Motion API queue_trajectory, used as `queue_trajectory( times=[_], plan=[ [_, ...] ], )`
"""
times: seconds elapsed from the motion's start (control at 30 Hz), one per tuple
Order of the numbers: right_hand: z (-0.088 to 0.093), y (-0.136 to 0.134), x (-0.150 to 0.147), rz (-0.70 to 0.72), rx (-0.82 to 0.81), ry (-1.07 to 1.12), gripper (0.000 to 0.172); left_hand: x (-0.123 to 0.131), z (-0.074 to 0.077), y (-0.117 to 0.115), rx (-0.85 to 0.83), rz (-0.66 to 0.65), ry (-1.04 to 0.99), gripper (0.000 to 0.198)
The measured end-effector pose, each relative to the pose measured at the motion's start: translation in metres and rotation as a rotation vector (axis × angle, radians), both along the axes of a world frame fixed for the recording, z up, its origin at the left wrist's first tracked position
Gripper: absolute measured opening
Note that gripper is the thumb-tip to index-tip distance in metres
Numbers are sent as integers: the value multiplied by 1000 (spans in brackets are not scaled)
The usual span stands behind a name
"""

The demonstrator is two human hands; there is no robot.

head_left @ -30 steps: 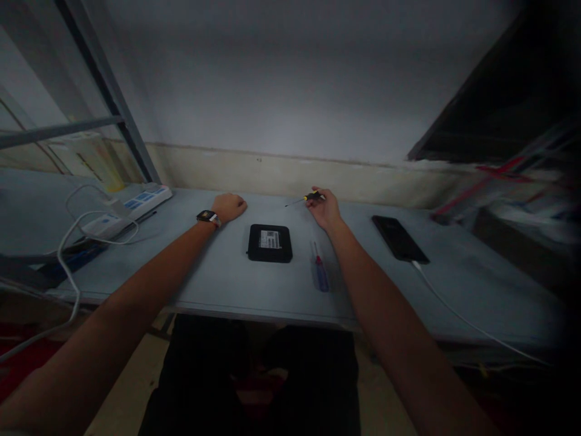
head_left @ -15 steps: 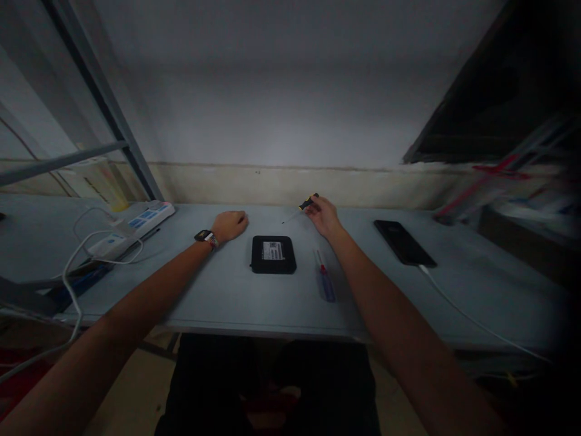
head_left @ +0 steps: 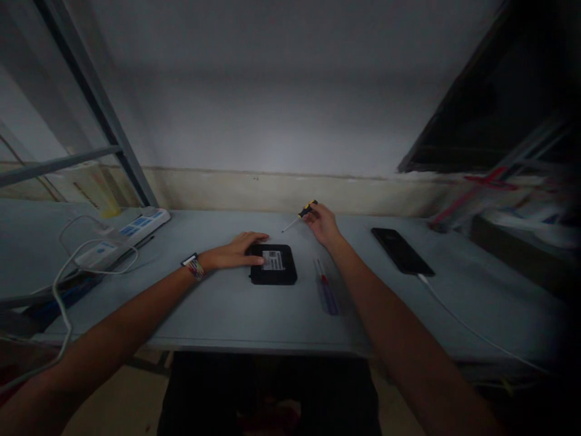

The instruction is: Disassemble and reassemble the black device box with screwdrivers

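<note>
**Bench inspection: one hand on the unit, one on a driver**

The left hand (head_left: 236,253) lies open and flat, palm down, fingers stretched across the left edge of the black device (head_left: 273,264). It rests on the device and does not grip it. A wristwatch (head_left: 193,266) sits on that wrist.

The right hand (head_left: 323,223) is closed around a small screwdriver (head_left: 303,213) with a yellow-and-black handle. It is held above the table behind the device, with the thin shaft pointing left and down towards the left hand's fingertips.

The black device lies flat near the middle of the table (head_left: 227,309), label side up, between the two forearms.

A second screwdriver (head_left: 327,289) lies just right of the device, beside the right forearm. Further right is a phone (head_left: 400,251), its white cable (head_left: 458,321) trailing to the table's front edge. A power strip (head_left: 127,233) with looped leads sits at far left.

Risks, as judged:
- The device is only pressed, not clamped, so a sideways push could make it slide.
- The driver tip is near the left fingers, and a slip could jab them.
- The right forearm could knock the loose second screwdriver off the front edge.
- Light is poor, so fine detail on the device cannot be made out.
</note>
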State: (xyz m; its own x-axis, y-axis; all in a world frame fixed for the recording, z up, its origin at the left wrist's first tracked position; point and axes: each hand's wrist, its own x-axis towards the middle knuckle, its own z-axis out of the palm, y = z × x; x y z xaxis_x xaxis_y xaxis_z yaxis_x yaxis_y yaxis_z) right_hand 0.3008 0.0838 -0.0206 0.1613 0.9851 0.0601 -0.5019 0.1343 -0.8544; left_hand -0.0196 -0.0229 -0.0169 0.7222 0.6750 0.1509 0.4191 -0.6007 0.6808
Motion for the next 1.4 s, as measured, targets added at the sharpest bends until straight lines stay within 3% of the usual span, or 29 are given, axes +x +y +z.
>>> queue_trajectory(
  times=[0.17,0.3,0.43,0.63,1.2,1.4],
  plan=[
    [17,-12,-12,35,86,-25,28,12,-4,-12,148,-31,87,117],
    [39,-33,-34,121,218,-127,31,17,-7,-14,217,-3,101,120],
    [52,-57,-57,195,325,-252,28,19,-8,-15,262,-8,65,111],
    [49,-70,-75,226,416,-361,30,21,-7,-19,270,26,64,105],
    [55,-84,-79,266,475,-537,31,22,-8,-20,302,30,79,102],
    [56,-94,-86,172,590,-636,45,22,-6,-21,305,24,75,100]
  ],
)
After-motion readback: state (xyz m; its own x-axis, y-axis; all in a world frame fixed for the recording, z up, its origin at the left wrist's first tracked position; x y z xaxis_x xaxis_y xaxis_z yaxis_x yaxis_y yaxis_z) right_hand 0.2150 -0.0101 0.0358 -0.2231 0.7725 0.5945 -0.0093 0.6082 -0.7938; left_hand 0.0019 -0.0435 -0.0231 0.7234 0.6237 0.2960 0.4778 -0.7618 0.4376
